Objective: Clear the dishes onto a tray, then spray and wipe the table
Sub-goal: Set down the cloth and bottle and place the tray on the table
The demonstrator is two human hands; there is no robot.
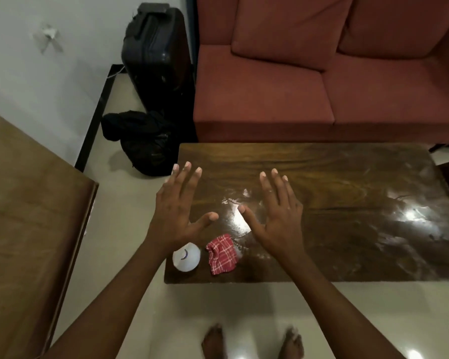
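Note:
A dark wooden coffee table (347,229) with a shiny, streaked top fills the middle of the view. Near its front left corner stands a white spray bottle (186,257), seen from above. Right beside it lies a crumpled red-and-white checked cloth (222,254). My left hand (178,206) hovers over the table's left edge, fingers straight and spread, holding nothing. My right hand (275,211) is held flat above the table top, fingers spread, also holding nothing. Both hands are above and behind the bottle and cloth. No dishes or tray are in view.
A red sofa (322,73) stands right behind the table. A black suitcase (156,47) and a black bag (140,143) sit on the floor at the left. A brown wooden surface (31,216) fills the left side. My bare feet (253,343) stand before the table.

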